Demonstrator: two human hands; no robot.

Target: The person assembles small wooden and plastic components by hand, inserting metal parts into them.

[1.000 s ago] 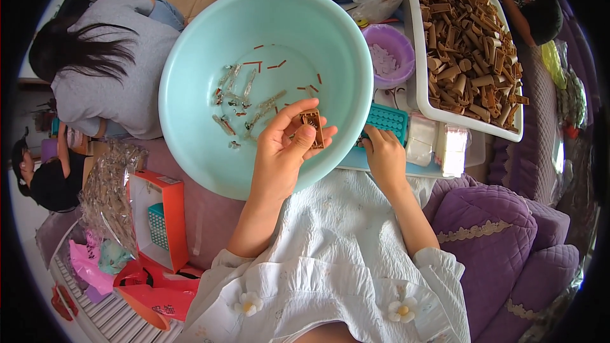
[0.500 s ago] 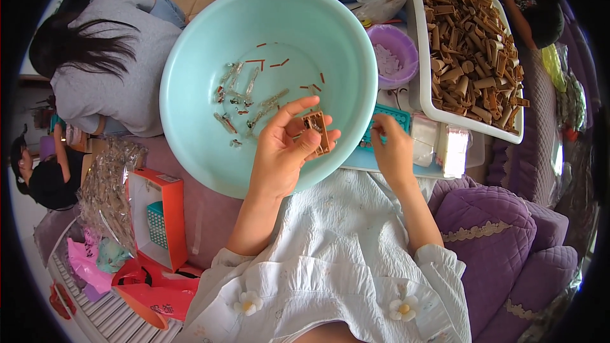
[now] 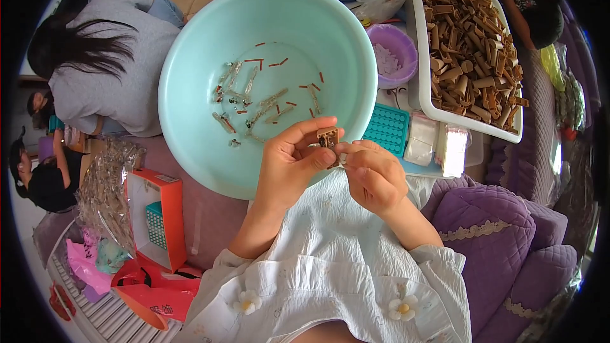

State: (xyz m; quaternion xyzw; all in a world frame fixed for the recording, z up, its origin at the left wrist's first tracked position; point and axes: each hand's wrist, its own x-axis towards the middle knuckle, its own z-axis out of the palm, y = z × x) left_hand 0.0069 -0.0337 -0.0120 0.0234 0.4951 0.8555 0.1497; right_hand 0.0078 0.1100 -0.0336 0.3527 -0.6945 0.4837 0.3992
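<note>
My left hand (image 3: 287, 166) pinches a small brown block-shaped piece (image 3: 328, 138) at the near rim of a big pale turquoise basin (image 3: 190, 121). My right hand (image 3: 373, 176) meets it from the right, fingertips on a small pale bit against the brown piece. Inside the basin lie several thin red strips and small clear packets (image 3: 254, 98). Both hands hover over my lap, which is covered in white cloth.
A white tray (image 3: 424, 101) heaped with brown pieces stands at the right. Beside it are a purple bowl (image 3: 395, 51), a teal grid mould (image 3: 387, 129) and clear bags (image 3: 438, 146). A person in grey (image 3: 108, 70) sits at the left, near an orange box (image 3: 159, 216). Purple cushions (image 3: 508, 241) are at lower right.
My right hand has left the teal mould and come over to my left hand. The left hand has drawn back from the basin's inside to its near rim with the brown piece.
</note>
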